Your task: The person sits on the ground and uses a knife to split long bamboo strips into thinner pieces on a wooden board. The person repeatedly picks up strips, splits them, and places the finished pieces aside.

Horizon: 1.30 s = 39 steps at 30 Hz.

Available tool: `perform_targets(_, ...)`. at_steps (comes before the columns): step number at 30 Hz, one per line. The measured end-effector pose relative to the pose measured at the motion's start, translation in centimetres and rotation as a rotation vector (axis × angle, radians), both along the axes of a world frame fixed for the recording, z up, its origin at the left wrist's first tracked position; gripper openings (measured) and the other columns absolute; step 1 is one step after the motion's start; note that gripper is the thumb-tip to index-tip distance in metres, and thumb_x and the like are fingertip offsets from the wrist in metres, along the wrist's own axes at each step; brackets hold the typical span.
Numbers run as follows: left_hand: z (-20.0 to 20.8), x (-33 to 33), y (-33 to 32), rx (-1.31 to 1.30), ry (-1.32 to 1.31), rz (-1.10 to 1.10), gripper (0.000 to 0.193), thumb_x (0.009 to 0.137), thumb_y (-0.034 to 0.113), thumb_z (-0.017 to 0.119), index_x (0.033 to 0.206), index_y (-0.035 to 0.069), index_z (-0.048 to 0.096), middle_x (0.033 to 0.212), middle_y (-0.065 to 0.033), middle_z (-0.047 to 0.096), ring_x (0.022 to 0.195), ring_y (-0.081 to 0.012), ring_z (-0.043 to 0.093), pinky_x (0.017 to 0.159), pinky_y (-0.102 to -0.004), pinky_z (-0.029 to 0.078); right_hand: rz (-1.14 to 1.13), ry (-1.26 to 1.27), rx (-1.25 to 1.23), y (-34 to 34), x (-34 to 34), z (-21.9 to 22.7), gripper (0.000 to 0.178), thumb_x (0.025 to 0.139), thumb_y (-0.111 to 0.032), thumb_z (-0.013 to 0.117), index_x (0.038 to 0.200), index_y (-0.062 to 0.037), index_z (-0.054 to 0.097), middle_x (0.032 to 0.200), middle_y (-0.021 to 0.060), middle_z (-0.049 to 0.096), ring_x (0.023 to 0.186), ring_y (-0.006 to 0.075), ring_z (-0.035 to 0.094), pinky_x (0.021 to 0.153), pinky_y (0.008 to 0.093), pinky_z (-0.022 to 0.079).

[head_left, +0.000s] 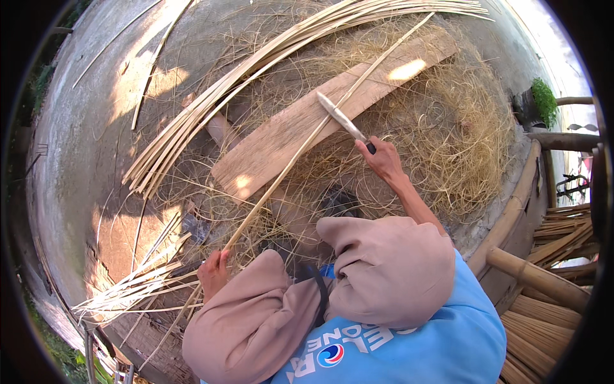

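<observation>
The person's right hand point(382, 158) is closed around the dark handle of a knife point(344, 121), while the left hand point(213, 276) is narrowed on the near end of a long pale strip point(298, 157). The strip slants across a wooden board point(275, 144) and runs beyond its far end, with the blade crossing it over the board. The main danger, as I judge it, is the blade biting too deep: a steeper angle or a hard spot in the fibre could split the strip or snap it short. If it gave suddenly, the blade could skid along the board or swing toward the knees, which are covered only by tan cloth point(393, 262). The left hand sits well apart from the edge (a comfort, though a quick pull might drag a sharp-sided strip through bare fingers and leave splinters). The board seems propped on a round pole point(222, 131), so uneven pressure could make it rock and spoil the cut. Curly shavings point(460, 141) lie heaped around it and could snag the strip's far end, and a sideways whip of that end might knock the bundle of strips point(182, 128) lying near the board.
</observation>
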<state>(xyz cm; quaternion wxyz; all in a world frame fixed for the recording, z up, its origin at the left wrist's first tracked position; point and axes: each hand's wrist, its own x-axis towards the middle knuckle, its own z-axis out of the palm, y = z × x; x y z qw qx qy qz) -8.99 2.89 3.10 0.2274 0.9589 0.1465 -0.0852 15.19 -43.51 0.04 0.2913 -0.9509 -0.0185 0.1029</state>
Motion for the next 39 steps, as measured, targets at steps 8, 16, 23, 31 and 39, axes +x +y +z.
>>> perform_targets(8, 0.6, -5.6, 5.1, -0.011, 0.144, 0.052, 0.038, 0.105, 0.036, 0.06, 0.08, 0.006, 0.06, 0.061, -0.0176, 0.053, 0.052, -0.036, 0.051, 0.053, -0.0455, 0.038, 0.283, -0.09, -0.022, -0.6, -1.4, -0.2, 0.058, 0.099, -0.058, 0.061, 0.081, -0.0026, 0.062, 0.067, 0.0213, 0.064, 0.065, 0.0379, 0.068, 0.063, 0.0471, 0.054)
perform_targets(16, -0.6, -11.0, 10.3, 0.008, 0.326, 0.117, 0.029, 0.1, 0.036, 0.066, 0.102, 0.007, 0.07, 0.086, -0.0195, 0.065, 0.078, -0.036, 0.062, 0.071, -0.0452, 0.048, 0.52, -0.303, -0.01, -0.4, -0.2, -1.5, 0.06, 0.099, -0.059, 0.06, 0.081, -0.0017, 0.06, 0.065, 0.0178, 0.064, 0.055, 0.0286, 0.064, 0.053, 0.0463, 0.051)
perform_targets(23, 1.9, -21.3, 22.2, -0.014, 0.505, 0.006, 0.035, 0.099, 0.036, 0.068, 0.118, 0.007, 0.071, 0.103, -0.0198, 0.068, 0.094, -0.0362, 0.064, 0.085, -0.045, 0.049, -0.096, -0.087, -0.057, -6.1, 4.4, 0.0, 0.067, 0.1, -0.06, 0.057, 0.074, 0.0017, 0.06, 0.059, 0.021, 0.058, 0.057, 0.0365, 0.06, 0.059, 0.0484, 0.046)
perform_targets(31, -0.7, 4.8, -3.7, -0.562, 0.081, -0.018, 0.045, 0.102, 0.029, 0.066, 0.141, 0.006, 0.062, 0.107, -0.0155, 0.073, 0.088, -0.0245, 0.07, 0.08, -0.0354, 0.054, -0.315, -0.067, 0.184, 0.2, 1.5, -3.8, 0.066, 0.101, -0.055, 0.058, 0.073, 0.0039, 0.059, 0.06, 0.0237, 0.056, 0.055, 0.0359, 0.055, 0.057, 0.048, 0.043)
perform_targets(39, -3.4, 9.0, -9.4, -0.329, -0.1, -0.009, 0.031, 0.102, 0.027, 0.066, 0.126, 0.008, 0.073, 0.091, -0.0184, 0.074, 0.076, -0.0271, 0.07, 0.07, -0.036, 0.052, 0.206, -0.061, 0.179, 5.8, -9.2, -0.9, 0.058, 0.1, -0.053, 0.062, 0.08, 0.0009, 0.061, 0.06, 0.0195, 0.059, 0.055, 0.0326, 0.059, 0.057, 0.0455, 0.046)
